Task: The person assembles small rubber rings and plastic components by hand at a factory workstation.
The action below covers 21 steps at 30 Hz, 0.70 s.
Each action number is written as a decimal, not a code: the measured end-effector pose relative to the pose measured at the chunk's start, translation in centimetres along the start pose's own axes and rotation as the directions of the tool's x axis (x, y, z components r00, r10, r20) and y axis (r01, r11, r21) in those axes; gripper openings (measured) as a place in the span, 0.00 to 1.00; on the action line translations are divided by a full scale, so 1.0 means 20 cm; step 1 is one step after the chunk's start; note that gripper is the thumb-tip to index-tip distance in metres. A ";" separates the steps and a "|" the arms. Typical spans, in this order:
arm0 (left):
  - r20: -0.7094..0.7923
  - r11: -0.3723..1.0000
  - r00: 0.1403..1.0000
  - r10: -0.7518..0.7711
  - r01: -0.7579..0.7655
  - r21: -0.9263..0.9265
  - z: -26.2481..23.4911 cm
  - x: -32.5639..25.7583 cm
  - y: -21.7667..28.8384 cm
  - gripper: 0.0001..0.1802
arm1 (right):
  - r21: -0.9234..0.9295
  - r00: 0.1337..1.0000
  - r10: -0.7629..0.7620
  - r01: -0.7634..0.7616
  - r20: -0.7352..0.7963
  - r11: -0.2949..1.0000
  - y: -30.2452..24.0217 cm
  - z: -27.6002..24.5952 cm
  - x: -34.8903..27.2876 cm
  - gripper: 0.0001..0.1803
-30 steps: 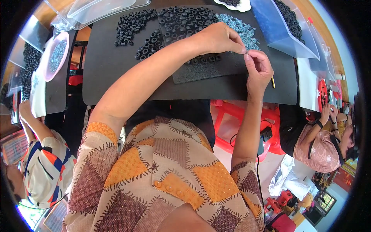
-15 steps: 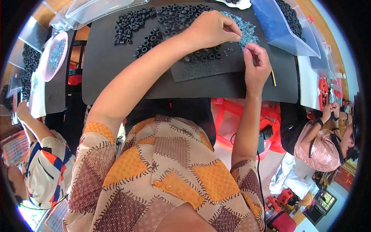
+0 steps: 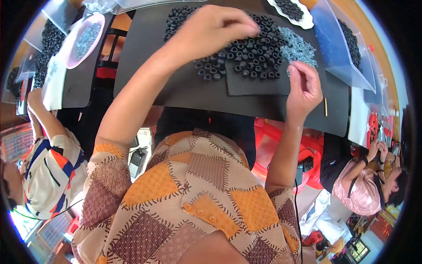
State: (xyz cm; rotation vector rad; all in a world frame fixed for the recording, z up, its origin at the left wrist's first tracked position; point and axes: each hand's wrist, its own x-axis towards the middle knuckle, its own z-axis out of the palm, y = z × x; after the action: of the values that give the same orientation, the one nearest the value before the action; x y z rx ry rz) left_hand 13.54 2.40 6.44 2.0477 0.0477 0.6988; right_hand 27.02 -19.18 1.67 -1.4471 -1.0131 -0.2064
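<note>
Heap of blk rings (image 3: 263, 59) sits on the dark mat (image 3: 237, 86); a small ring pile (image 3: 210, 68) is just L of the mat. Tiny blue-gray bits (image 3: 299, 47) lie at the mat's R side. L hand (image 3: 200, 33), a bit blurry, is over the mat's far L part, thumb & finger bent in; can't tell if it pinches smth. R hand (image 3: 304, 90) is by the mat's R edge, curled, thumb nr pointer; can't tell if it holds smth. Gold stick (image 3: 325, 107) is on the bench (image 3: 140, 48), R of the mat.
</note>
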 end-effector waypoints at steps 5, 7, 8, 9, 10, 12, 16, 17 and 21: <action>-0.137 0.952 0.942 -0.306 0.301 -0.056 -0.27 -0.40 -0.10 0.17 | -0.220 0.999 0.032 -0.033 -0.007 0.975 0.07 -0.10 -0.15 0.06; -0.091 0.890 0.911 -0.402 0.412 0.193 -0.28 -0.55 -0.14 0.17 | -0.259 0.998 0.055 -0.050 0.012 0.965 0.08 -0.11 -0.17 0.05; -0.061 0.862 0.919 -0.389 0.387 0.327 -0.27 -0.59 -0.12 0.12 | -0.259 0.998 0.058 -0.052 0.015 0.964 0.09 -0.11 -0.17 0.05; -0.096 0.880 0.939 -0.331 0.343 0.327 -0.24 -0.61 -0.11 0.10 | -0.250 0.995 0.095 -0.092 -0.001 0.964 0.09 -0.10 -0.17 0.05; -0.137 0.894 0.952 -0.273 0.304 0.329 -0.21 -0.62 -0.11 0.10 | -0.237 0.991 0.130 -0.129 -0.011 0.963 0.09 -0.10 -0.17 0.05; -0.174 0.897 0.949 -0.263 0.307 0.318 -0.19 -0.59 -0.12 0.09 | -0.220 0.983 0.181 -0.179 -0.013 0.959 0.09 -0.09 -0.16 0.04; -0.190 0.901 0.971 -0.146 0.210 0.379 -0.15 -0.54 -0.19 0.13 | -0.193 0.968 0.243 -0.249 -0.055 0.949 0.09 -0.11 -0.18 0.04; -0.180 0.894 0.974 -0.136 0.199 0.402 -0.15 -0.53 -0.19 0.13 | -0.184 0.965 0.256 -0.263 -0.062 0.947 0.09 -0.11 -0.18 0.05; -0.131 0.867 0.979 -0.156 0.199 0.457 -0.18 -0.57 -0.20 0.14 | -0.167 0.966 0.239 -0.252 -0.095 0.953 0.10 -0.10 -0.18 0.06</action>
State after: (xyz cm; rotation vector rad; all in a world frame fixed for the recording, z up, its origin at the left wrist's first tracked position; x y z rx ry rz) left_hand 3.11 4.04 -0.54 2.4296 0.4980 0.7110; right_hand 27.05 -22.26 -1.80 -1.7015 -0.7603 -0.1707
